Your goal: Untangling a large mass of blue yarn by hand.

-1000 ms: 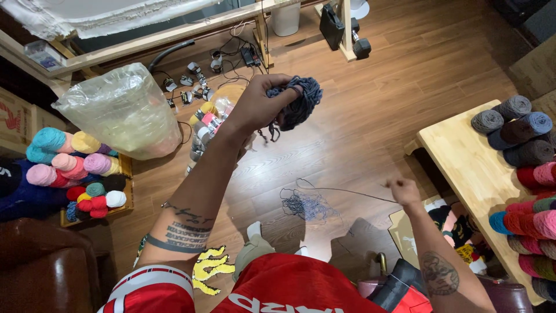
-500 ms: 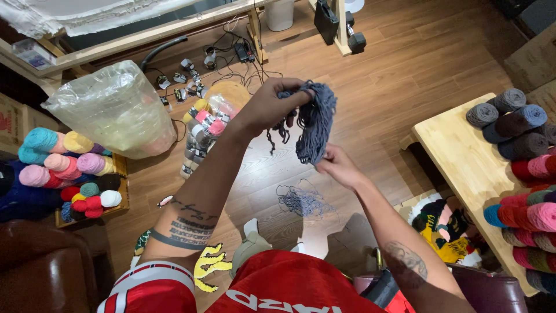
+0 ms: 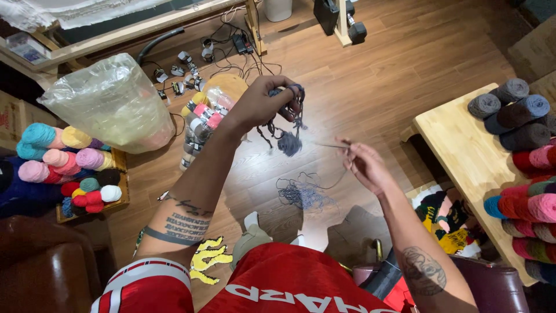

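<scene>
My left hand (image 3: 262, 103) is raised over the wooden floor and grips a tangled bunch of grey-blue yarn (image 3: 288, 133) that dangles below my fingers. A thin strand runs from that bunch to my right hand (image 3: 364, 166), which pinches it between fingertips, a little lower and to the right. Below both hands a loose pile of the same grey-blue yarn (image 3: 304, 194) lies on the floor in front of my knees.
A big clear plastic bag (image 3: 110, 104) stands at left beside a crate of coloured yarn balls (image 3: 63, 165). Spools and cables lie on the floor beyond my left hand. A low wooden table (image 3: 463, 150) at right carries grey, blue, red and pink yarn balls.
The hanging hank in my left hand has shrunk to a small tangled bunch. My right hand has drawn away to the right and down, pulling a strand out.
</scene>
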